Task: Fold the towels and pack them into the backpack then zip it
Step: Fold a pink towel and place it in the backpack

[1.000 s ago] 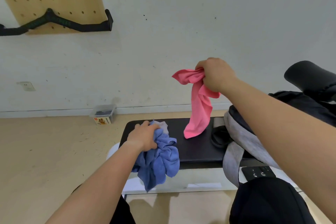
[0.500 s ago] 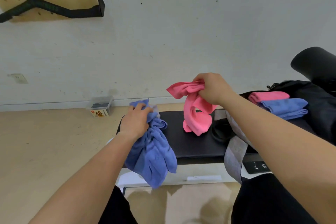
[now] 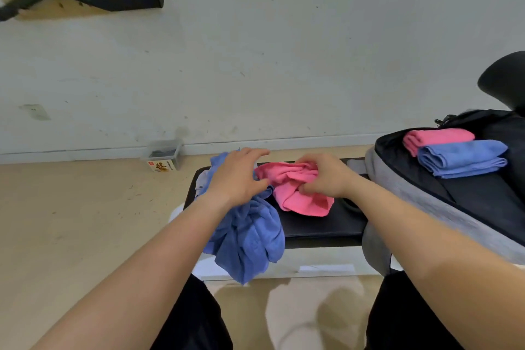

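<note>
Two towels not yet folded. Head view: right hand (image 3: 324, 179) bunches crumpled pink towel (image 3: 301, 203) on black padded bench (image 3: 321, 227), fingers curled into it; left hand (image 3: 238, 176) spread loose atop blue towel (image 3: 247, 236) at 9 o'clock, limp terry draping off edge. Open grey backpack (image 3: 426, 199), 3 o'clock, holds folded pair (image 3: 460, 158). Judged step: starting pink fold; next needs spreading flat, finding corners.

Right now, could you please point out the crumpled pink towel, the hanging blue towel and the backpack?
crumpled pink towel (image 3: 304, 203): head view, lower fold.
hanging blue towel (image 3: 250, 236): head view, middle.
backpack (image 3: 375, 250): head view, grey wall.
</note>
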The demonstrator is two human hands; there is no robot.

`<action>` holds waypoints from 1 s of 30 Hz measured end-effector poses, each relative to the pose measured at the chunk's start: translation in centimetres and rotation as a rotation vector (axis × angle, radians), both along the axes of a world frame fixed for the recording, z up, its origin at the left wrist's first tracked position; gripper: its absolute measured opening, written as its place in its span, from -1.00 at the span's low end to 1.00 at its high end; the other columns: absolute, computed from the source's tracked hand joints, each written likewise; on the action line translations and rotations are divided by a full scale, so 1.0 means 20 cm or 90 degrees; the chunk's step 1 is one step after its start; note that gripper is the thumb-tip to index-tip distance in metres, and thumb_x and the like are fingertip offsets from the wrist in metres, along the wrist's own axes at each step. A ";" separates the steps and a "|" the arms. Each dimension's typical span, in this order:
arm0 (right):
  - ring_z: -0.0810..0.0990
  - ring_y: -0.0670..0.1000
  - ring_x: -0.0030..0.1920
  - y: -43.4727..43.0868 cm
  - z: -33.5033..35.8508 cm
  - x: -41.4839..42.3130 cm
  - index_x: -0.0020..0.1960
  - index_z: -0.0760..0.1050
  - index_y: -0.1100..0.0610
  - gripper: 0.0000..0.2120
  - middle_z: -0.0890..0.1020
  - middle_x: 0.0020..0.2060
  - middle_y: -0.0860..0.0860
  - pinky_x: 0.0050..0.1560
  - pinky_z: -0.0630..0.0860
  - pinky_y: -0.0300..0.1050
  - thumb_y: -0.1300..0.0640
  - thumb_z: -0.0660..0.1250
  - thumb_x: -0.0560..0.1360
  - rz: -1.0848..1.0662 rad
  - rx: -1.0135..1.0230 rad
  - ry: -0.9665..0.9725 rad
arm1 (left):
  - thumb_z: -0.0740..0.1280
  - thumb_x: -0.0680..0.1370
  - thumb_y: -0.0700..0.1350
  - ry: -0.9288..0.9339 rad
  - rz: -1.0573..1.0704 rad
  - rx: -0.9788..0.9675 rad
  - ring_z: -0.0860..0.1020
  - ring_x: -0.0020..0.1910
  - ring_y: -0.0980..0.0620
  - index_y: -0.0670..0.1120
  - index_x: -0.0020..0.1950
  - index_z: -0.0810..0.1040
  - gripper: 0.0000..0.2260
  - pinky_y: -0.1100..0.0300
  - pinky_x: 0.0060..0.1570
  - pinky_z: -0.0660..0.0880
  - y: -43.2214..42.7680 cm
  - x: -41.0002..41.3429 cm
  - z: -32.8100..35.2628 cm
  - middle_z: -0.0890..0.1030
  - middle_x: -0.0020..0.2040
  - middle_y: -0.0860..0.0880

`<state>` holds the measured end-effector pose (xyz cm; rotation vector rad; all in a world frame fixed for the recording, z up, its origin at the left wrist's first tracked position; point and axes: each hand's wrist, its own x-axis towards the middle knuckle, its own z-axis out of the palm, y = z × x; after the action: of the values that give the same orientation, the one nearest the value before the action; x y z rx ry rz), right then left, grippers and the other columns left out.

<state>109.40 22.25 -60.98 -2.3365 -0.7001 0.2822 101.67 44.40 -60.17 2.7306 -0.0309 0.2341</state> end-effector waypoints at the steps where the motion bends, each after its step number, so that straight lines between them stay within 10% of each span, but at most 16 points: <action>1: 0.64 -0.10 -0.09 -0.01 -0.01 0.01 0.10 0.61 -0.05 -0.62 0.69 -0.10 -0.12 -0.05 0.55 -0.17 0.13 0.53 0.31 -0.004 0.036 0.018 | 0.43 0.49 -0.02 0.014 -0.019 -0.006 0.42 0.35 -0.07 0.06 0.49 0.36 -0.42 0.02 0.32 0.38 -0.03 0.03 -0.02 0.49 0.38 -0.02; 6: 0.62 -0.11 0.04 -0.04 -0.05 0.07 -0.01 0.64 -0.12 -0.71 0.69 -0.05 -0.16 0.15 0.52 -0.05 -0.20 0.27 0.41 -0.039 0.122 0.065 | 0.32 0.59 -0.08 0.043 -0.007 -0.076 0.52 0.28 -0.06 -0.02 0.45 0.42 -0.58 -0.02 0.26 0.46 -0.13 0.16 -0.11 0.60 0.28 -0.06; 12: 0.56 0.00 -0.13 -0.06 0.02 0.11 0.01 0.61 0.04 -0.89 0.62 -0.19 -0.07 -0.11 0.46 -0.10 0.15 0.34 0.51 -0.034 0.011 -0.055 | 0.41 0.52 -0.03 0.025 -0.064 -0.131 0.52 -0.26 0.08 0.05 -0.18 0.60 -0.92 0.14 -0.22 0.44 -0.19 0.25 0.00 0.58 -0.29 0.07; 20: 0.61 0.01 -0.19 -0.12 0.30 0.11 -0.17 0.51 -0.04 -0.81 0.68 -0.27 -0.05 -0.16 0.50 -0.10 0.26 0.28 0.44 -0.160 0.001 -0.131 | 0.38 0.53 -0.12 -0.137 -0.076 -0.199 0.53 -0.16 0.17 0.10 -0.12 0.58 -0.89 0.49 -0.18 0.33 -0.21 0.26 0.38 0.60 -0.21 0.19; 27: 0.52 -0.05 -0.36 -0.10 0.51 0.02 -0.28 0.40 0.07 -0.86 0.56 -0.38 -0.03 -0.40 0.34 -0.18 0.26 0.33 0.35 -0.157 -0.061 -0.081 | 0.36 0.54 -0.15 -0.246 -0.024 -0.218 0.58 -0.11 0.12 0.06 -0.10 0.62 -0.89 0.31 -0.10 0.42 -0.22 0.19 0.72 0.64 -0.15 0.15; 30: 0.67 0.02 -0.21 -0.14 0.44 0.00 -0.16 0.57 0.14 -0.87 0.69 -0.30 0.03 -0.19 0.56 -0.15 0.25 0.26 0.39 -0.157 -0.096 -0.038 | 0.35 0.55 -0.17 -0.301 0.031 -0.233 0.57 -0.12 0.11 0.06 -0.10 0.61 -0.88 0.28 -0.11 0.41 -0.15 0.15 0.79 0.63 -0.15 0.15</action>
<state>109.39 19.40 -52.18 -2.5540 -0.4235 0.1604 104.67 41.31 -44.34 2.2613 -0.0473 0.8082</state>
